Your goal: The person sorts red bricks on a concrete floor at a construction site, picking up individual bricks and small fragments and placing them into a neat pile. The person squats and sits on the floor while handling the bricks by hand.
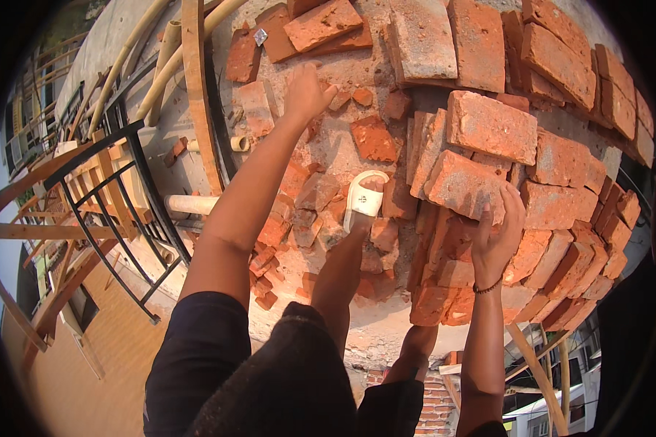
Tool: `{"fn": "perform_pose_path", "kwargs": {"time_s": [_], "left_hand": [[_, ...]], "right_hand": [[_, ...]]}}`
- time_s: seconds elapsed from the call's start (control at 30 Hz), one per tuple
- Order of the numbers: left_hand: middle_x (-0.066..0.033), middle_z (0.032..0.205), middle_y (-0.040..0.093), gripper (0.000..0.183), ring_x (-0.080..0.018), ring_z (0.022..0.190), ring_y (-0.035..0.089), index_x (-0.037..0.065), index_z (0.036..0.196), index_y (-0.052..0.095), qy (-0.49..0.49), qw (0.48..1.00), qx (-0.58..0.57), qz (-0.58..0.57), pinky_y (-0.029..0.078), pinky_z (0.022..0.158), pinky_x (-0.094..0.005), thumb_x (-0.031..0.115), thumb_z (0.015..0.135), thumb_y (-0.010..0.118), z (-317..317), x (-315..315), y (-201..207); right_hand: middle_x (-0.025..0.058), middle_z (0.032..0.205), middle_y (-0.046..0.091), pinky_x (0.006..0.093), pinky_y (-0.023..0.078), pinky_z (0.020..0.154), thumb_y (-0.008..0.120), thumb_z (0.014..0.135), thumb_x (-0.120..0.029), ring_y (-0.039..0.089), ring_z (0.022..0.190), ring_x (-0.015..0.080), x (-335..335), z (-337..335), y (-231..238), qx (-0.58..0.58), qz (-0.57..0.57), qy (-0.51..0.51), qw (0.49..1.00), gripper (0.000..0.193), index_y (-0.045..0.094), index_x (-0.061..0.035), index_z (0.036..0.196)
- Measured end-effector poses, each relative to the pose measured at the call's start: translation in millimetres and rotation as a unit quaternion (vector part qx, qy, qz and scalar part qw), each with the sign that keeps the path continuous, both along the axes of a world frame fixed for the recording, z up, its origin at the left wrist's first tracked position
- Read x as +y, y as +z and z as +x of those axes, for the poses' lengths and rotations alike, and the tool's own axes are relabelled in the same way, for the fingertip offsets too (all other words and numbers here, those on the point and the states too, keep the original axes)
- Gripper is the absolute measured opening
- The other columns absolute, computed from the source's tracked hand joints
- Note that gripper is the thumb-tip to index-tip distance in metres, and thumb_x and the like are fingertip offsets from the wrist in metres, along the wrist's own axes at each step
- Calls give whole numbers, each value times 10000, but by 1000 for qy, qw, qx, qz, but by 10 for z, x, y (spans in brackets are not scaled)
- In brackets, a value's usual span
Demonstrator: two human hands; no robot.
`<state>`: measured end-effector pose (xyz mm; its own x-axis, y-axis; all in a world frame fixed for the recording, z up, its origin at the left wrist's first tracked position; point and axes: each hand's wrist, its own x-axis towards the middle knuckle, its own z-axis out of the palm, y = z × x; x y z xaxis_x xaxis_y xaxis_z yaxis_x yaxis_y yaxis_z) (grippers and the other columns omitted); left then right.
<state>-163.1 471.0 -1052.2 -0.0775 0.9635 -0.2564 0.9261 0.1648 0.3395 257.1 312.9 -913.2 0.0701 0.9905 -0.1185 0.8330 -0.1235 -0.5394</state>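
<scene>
My right hand (499, 233) is at the near right end of an orange-red brick (459, 183) on the stack. Its thumb lies against the brick's face and the fingers curl round the end. Another brick (490, 127) with greyish mortar marks lies just beyond it, on top of the pile. My left hand (306, 91) is stretched forward over the dusty ground, thumb apart from the fingers and nothing in it. Nearest to it are a few flat bricks (324, 25) and small broken pieces (362, 96).
Stacked bricks (561, 211) fill the right side. Broken brick rubble (317, 193) surrounds my foot in a pale slipper (366, 195). Along the left run a black metal railing (116, 211), a wooden post (197, 95) and bamboo poles (164, 73), beside a drop to a lower level.
</scene>
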Motion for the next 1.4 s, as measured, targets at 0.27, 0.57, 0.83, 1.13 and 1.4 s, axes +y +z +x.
{"fn": "perform_pose_path", "kwargs": {"time_s": [0.27,0.57,0.83,1.13,1.4], "left_hand": [[-175,1625,390,1229,-383,1506,381,52,1595,300,-38,974,221,-26,386,1179,-578,501,670,972,-711,1368,-1136],[-161,1340,615,956,-329,1264,572,63,1390,589,63,949,-28,-307,447,1051,-536,688,702,811,-715,1181,-1002],[-95,1285,651,852,-168,1067,648,109,1410,554,413,593,-497,-480,561,721,-281,746,850,631,-18,-906,783],[-153,1217,683,686,-218,1094,685,1,1437,495,114,649,-418,-626,557,938,-361,256,869,783,1871,-3111,2595],[-178,1437,594,654,-229,1384,530,-12,1542,434,-154,797,-325,-485,463,1123,-398,263,1023,720,4467,-3577,2744]], "right_hand": [[289,1664,265,550,226,1251,550,1089,-424,234,1562,434,163,545,-890,-230,49,-85,968,693,358,-13,1613],[309,1673,253,556,196,1261,566,1071,-458,236,1563,447,-43,723,-1054,-171,65,-111,977,732,362,-19,1620],[266,1425,564,465,405,1144,679,1035,-388,533,1344,372,-641,95,-34,159,-106,-202,960,660,473,42,1491],[286,1648,262,452,381,1202,838,876,-564,394,1486,343,-2112,-185,1002,559,-298,-244,735,1272,17,16,1656],[175,1490,473,398,424,1161,842,887,-148,392,1463,267,-3096,2052,1142,548,-45,-598,584,1031,145,-6,1633]]}}
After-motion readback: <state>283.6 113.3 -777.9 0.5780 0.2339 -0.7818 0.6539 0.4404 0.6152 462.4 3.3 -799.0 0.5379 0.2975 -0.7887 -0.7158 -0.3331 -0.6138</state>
